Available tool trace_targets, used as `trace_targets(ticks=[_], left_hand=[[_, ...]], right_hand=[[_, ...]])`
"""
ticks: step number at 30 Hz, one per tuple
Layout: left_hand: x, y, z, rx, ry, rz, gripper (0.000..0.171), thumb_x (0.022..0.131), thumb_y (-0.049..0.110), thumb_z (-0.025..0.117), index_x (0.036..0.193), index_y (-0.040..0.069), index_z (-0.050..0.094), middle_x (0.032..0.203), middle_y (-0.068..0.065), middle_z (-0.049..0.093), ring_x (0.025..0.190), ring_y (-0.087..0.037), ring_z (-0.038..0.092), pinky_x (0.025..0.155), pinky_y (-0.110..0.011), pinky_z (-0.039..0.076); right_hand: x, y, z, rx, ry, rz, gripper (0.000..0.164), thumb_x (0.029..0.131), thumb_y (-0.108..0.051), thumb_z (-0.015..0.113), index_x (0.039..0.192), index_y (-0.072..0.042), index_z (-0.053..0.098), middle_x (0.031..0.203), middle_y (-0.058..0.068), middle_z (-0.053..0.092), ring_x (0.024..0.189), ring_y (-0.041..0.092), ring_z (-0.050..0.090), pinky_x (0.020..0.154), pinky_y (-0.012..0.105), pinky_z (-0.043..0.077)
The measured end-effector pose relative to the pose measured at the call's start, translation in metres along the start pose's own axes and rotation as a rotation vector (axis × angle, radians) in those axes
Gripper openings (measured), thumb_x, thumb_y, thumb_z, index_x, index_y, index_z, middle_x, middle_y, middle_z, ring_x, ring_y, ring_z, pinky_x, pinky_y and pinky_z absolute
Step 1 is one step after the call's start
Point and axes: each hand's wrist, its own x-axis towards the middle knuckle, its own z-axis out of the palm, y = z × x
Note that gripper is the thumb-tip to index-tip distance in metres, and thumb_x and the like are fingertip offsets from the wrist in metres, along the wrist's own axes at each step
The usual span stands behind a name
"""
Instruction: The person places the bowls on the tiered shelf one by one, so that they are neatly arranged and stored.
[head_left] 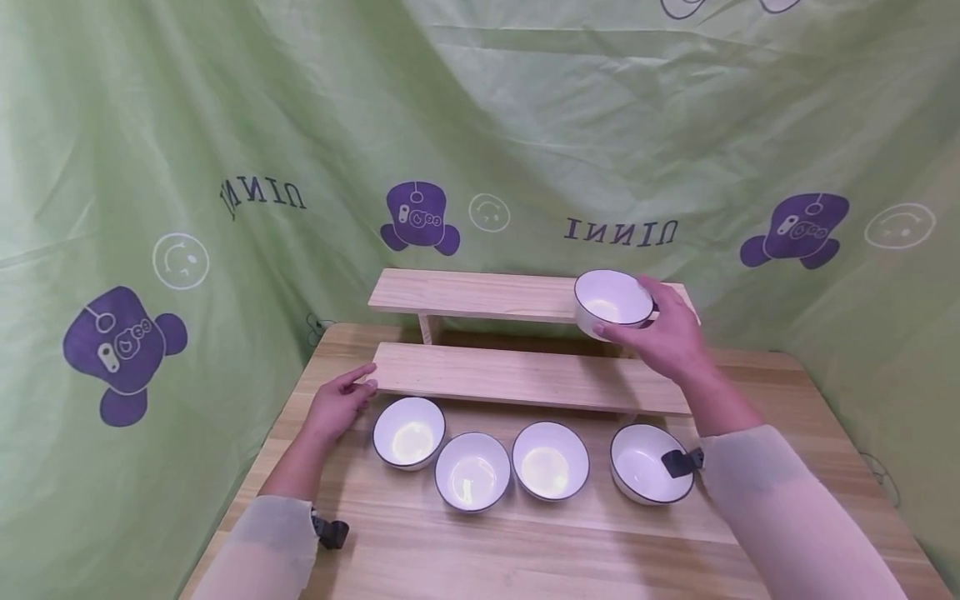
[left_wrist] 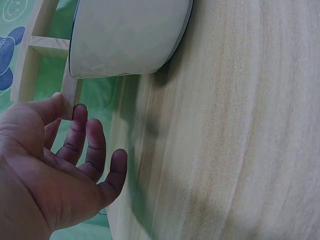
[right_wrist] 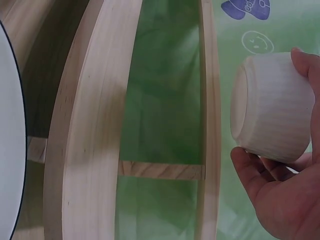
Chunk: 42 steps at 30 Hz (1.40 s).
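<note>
My right hand [head_left: 671,337] holds a white bowl [head_left: 612,297] with a dark rim, thumb and fingers around its side. In the head view this bowl overlaps the right part of the upper board [head_left: 480,293] of a two-step wooden shelf. From the right wrist view, the ribbed side and base of the bowl [right_wrist: 272,107] show beyond the upper board. With thumb and fingertips, my left hand [head_left: 335,410] pinches the left end of the lower board [head_left: 517,375]. The other fingers curl loosely beside it in the left wrist view.
Several like bowls stand on the wooden table [head_left: 540,558] before the shelf: a left bowl [head_left: 409,432], two middle ones side by side, and a right bowl [head_left: 645,467] near my right sleeve. A green printed curtain [head_left: 315,100] hangs behind and at both sides.
</note>
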Motion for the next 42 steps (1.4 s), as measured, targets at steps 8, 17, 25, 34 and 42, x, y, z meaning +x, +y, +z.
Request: trace_targets(ticks=[8, 17, 25, 34, 42], left_hand=[[0.002, 0.003, -0.002, 0.007, 0.002, 0.013, 0.048, 0.101, 0.030, 0.071, 0.146, 0.017, 0.061, 0.109, -0.011, 0.076, 0.088, -0.022, 0.067, 0.079, -0.030, 0.056], [0.004, 0.006, -0.003, 0.023, 0.004, 0.017, 0.048, 0.101, 0.031, 0.070, 0.147, 0.018, 0.061, 0.111, -0.012, 0.075, 0.091, -0.025, 0.067, 0.080, -0.032, 0.056], [0.001, 0.001, -0.001, 0.016, -0.014, -0.002, 0.049, 0.101, 0.033, 0.071, 0.147, 0.018, 0.061, 0.111, -0.010, 0.075, 0.092, -0.024, 0.067, 0.081, -0.032, 0.056], [-0.004, -0.003, 0.002, 0.008, -0.011, -0.007, 0.049, 0.100, 0.032, 0.072, 0.146, 0.016, 0.062, 0.110, -0.011, 0.075, 0.091, -0.024, 0.067, 0.078, -0.030, 0.056], [-0.002, -0.002, 0.000, -0.025, -0.004, -0.005, 0.049, 0.100, 0.031, 0.073, 0.145, 0.015, 0.062, 0.106, -0.009, 0.075, 0.087, -0.021, 0.066, 0.074, -0.028, 0.056]], right_hand=[[0.007, -0.012, 0.012, 0.021, -0.011, -0.007, 0.114, 0.071, -0.058, 0.091, 0.161, -0.012, 0.037, 0.160, 0.021, 0.038, 0.140, 0.044, 0.040, 0.112, 0.064, 0.037], [0.018, -0.020, 0.026, 0.037, -0.008, -0.039, 0.114, 0.070, -0.058, 0.092, 0.160, -0.013, 0.039, 0.160, 0.017, 0.039, 0.142, 0.041, 0.040, 0.115, 0.061, 0.035], [0.020, -0.023, 0.042, 0.035, -0.028, -0.051, 0.114, 0.069, -0.056, 0.093, 0.160, -0.012, 0.039, 0.158, 0.018, 0.041, 0.140, 0.041, 0.041, 0.115, 0.060, 0.035], [0.023, -0.032, 0.057, 0.063, -0.028, -0.075, 0.110, 0.069, -0.055, 0.094, 0.156, -0.010, 0.044, 0.158, 0.016, 0.042, 0.142, 0.038, 0.041, 0.116, 0.058, 0.036], [0.032, -0.046, 0.068, 0.072, -0.028, -0.091, 0.110, 0.068, -0.057, 0.093, 0.156, -0.012, 0.045, 0.157, 0.016, 0.043, 0.141, 0.037, 0.042, 0.115, 0.056, 0.037]])
